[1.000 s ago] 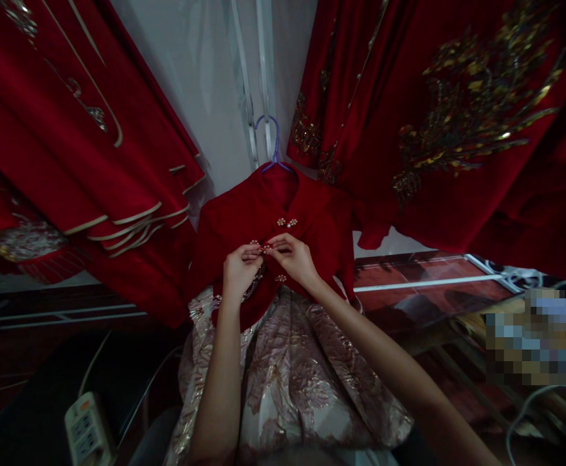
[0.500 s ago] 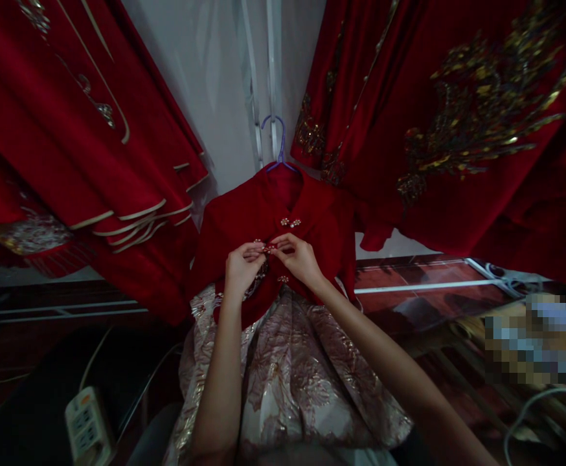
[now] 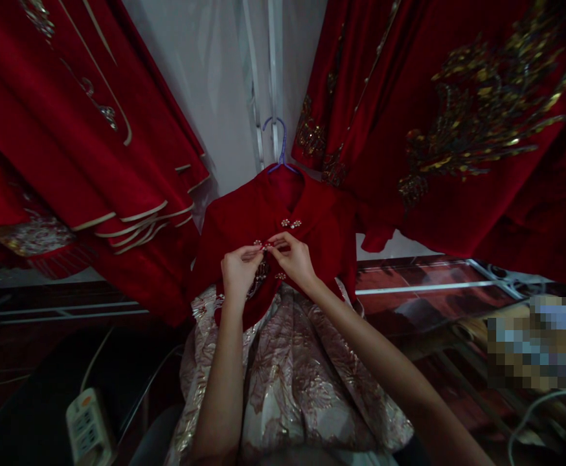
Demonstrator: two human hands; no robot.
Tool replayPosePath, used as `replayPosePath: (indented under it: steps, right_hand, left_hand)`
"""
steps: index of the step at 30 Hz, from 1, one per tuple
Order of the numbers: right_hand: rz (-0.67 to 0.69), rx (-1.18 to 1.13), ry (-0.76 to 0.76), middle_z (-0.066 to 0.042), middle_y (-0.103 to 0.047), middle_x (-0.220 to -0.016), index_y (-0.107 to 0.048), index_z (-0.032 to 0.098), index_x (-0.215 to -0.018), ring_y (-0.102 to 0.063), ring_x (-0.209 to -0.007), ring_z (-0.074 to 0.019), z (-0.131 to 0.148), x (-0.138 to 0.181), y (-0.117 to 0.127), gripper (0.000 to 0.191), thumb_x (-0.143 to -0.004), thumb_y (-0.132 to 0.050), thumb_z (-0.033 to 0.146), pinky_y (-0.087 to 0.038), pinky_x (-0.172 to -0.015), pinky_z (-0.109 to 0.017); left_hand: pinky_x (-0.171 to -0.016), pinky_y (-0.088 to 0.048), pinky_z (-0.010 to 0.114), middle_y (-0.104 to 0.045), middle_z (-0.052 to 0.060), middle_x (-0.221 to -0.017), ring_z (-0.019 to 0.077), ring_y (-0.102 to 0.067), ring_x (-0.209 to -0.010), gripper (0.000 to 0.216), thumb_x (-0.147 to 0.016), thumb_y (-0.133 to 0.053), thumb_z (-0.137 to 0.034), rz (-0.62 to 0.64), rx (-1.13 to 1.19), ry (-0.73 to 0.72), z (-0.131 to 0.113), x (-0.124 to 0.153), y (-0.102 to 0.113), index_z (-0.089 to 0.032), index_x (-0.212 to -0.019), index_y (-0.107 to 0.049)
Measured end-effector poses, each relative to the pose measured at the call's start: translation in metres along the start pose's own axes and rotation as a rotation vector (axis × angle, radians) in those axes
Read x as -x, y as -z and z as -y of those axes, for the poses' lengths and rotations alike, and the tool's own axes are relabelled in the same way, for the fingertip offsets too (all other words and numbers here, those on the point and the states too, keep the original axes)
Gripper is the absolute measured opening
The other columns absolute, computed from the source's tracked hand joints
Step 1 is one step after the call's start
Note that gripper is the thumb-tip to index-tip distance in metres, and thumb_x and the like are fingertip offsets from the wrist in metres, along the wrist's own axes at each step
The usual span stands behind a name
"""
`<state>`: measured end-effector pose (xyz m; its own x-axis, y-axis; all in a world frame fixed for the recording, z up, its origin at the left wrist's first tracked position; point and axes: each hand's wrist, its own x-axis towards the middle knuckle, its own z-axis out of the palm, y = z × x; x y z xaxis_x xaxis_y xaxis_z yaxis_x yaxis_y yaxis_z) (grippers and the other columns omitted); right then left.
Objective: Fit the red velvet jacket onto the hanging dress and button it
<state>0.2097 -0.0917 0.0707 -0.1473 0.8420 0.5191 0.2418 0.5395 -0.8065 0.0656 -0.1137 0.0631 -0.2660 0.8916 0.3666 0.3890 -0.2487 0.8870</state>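
Note:
A red jacket [image 3: 229, 220] hangs from a purple hanger [image 3: 283, 145] in front of me. My left hand [image 3: 238, 266] and my right hand [image 3: 294, 259] meet at the front opening. Both are closed in a pinch, fingertips almost touching, on a small beaded frog fastener [image 3: 265, 246]; the fingers partly cover it. Above them a similar flower-shaped fastener [image 3: 291, 224] is joined across the opening. Below my right hand, part of another fastener [image 3: 280, 276] shows. Under the jacket hangs a shiny pinkish-silver patterned skirt [image 3: 287, 362].
Red garments with pale piping [image 3: 132, 162] hang at left. At right hangs a red garment [image 3: 438, 220] with gold sequin embroidery. A white power strip [image 3: 87, 424] lies on a dark surface [image 3: 25, 401] at lower left. White metal rails [image 3: 409, 287] run low behind.
My joined hands have shifted slightly left, drawing the fastener and jacket edge with them. The lower fastener has also moved slightly left and up. Both hands keep their pinch.

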Motion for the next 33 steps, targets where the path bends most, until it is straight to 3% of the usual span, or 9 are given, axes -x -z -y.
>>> replayPosePath:
  steps: [6, 10, 12, 15, 19, 22, 25, 28, 33]
  right_hand:
    - [-0.018, 0.051, -0.019, -0.003, -0.067, -0.085, -0.059, 0.019, -0.09, -0.064, -0.072, -0.0113, -0.005, -0.003, -0.001, 0.014, -0.081, -0.061, 0.029, -0.054, -0.067, -0.023]
    - [0.122, -0.046, -0.153, -0.005, -0.069, -0.09, -0.056, 0.019, -0.107, -0.068, -0.079, -0.0142, -0.014, 0.018, 0.017, 0.027, -0.085, -0.058, 0.035, -0.057, -0.068, -0.027]
    - [0.193, -0.127, -0.25, -0.007, -0.069, -0.097, -0.051, 0.019, -0.116, -0.069, -0.082, -0.0154, -0.018, 0.034, 0.032, 0.035, -0.087, -0.054, 0.039, -0.059, -0.063, -0.027]
    - [0.258, -0.079, -0.305, -0.006, -0.068, -0.092, -0.058, 0.018, -0.105, -0.068, -0.069, -0.014, -0.02, 0.049, 0.05, 0.031, -0.088, -0.052, 0.044, -0.056, -0.052, -0.024]
    - [0.271, 0.156, -0.208, -0.001, -0.065, -0.073, -0.063, 0.019, -0.098, -0.061, -0.052, -0.011, -0.017, 0.051, 0.052, 0.032, -0.091, -0.047, 0.046, -0.047, -0.047, -0.022]
    - [0.229, 0.398, -0.098, -0.002, -0.063, -0.071, -0.063, 0.02, -0.096, -0.061, -0.062, -0.0142, -0.017, 0.053, 0.043, 0.031, -0.085, -0.057, 0.048, -0.044, -0.055, -0.024]
    - [0.217, 0.578, -0.064, -0.003, -0.062, -0.083, -0.061, 0.021, -0.097, -0.059, -0.068, -0.0154, -0.021, 0.058, 0.036, 0.033, -0.078, -0.067, 0.046, -0.039, -0.055, -0.024]
    - [0.216, 0.614, -0.06, -0.003, -0.059, -0.087, -0.061, 0.022, -0.093, -0.058, -0.07, -0.0138, -0.026, 0.061, 0.033, 0.021, -0.08, -0.066, 0.038, -0.036, -0.053, -0.022]
    - [0.215, 0.457, -0.063, 0.0, -0.061, -0.079, -0.059, 0.02, -0.084, -0.056, -0.066, -0.0117, -0.032, 0.057, 0.036, 0.012, -0.079, -0.065, 0.029, -0.04, -0.058, -0.022]
  left_hand:
    - [-0.077, -0.056, 0.03, -0.072, 0.006, -0.086, 0.0156, -0.069, -0.077, 0.019, -0.073, -0.066, -0.029, 0.077, 0.054, -0.054, 0.004, -0.002, 0.0, -0.016, -0.087, -0.067]
    - [-0.064, -0.055, 0.029, -0.07, 0.005, -0.086, 0.0136, -0.067, -0.064, 0.024, -0.078, -0.059, -0.028, 0.18, 0.156, 0.078, 0.011, -0.001, 0.003, -0.017, -0.098, -0.054]
    - [-0.063, -0.054, 0.028, -0.07, 0.004, -0.082, 0.0128, -0.066, -0.06, 0.02, -0.078, -0.058, -0.022, 0.222, 0.044, 0.129, 0.011, 0.002, 0.009, -0.019, -0.097, -0.054]
    - [-0.071, -0.051, 0.028, -0.071, 0.004, -0.082, 0.0154, -0.067, -0.071, 0.018, -0.073, -0.055, -0.01, 0.358, -0.221, 0.053, 0.01, 0.008, 0.019, -0.021, -0.086, -0.062]
    - [-0.077, -0.047, 0.029, -0.072, 0.005, -0.085, 0.0191, -0.067, -0.082, 0.033, -0.071, -0.051, -0.004, 0.465, -0.472, -0.033, 0.01, 0.014, 0.016, -0.023, -0.093, -0.067]
    - [-0.073, -0.047, 0.028, -0.072, 0.006, -0.084, 0.02, -0.067, -0.079, 0.027, -0.07, -0.055, -0.006, 0.457, -0.51, -0.021, 0.011, 0.017, 0.004, -0.021, -0.088, -0.068]
    - [-0.072, -0.048, 0.031, -0.07, 0.006, -0.08, 0.0205, -0.065, -0.073, 0.017, -0.067, -0.061, -0.009, 0.439, -0.505, -0.018, 0.011, 0.018, -0.003, -0.02, -0.079, -0.067]
    - [-0.075, -0.048, 0.032, -0.068, 0.006, -0.079, 0.0205, -0.064, -0.073, 0.017, -0.064, -0.066, -0.011, 0.448, -0.547, -0.033, 0.01, 0.019, -0.004, -0.02, -0.077, -0.067]
    - [-0.079, -0.047, 0.033, -0.069, 0.006, -0.082, 0.0222, -0.065, -0.08, 0.016, -0.065, -0.067, -0.012, 0.471, -0.637, -0.025, 0.008, 0.018, -0.002, -0.02, -0.079, -0.067]
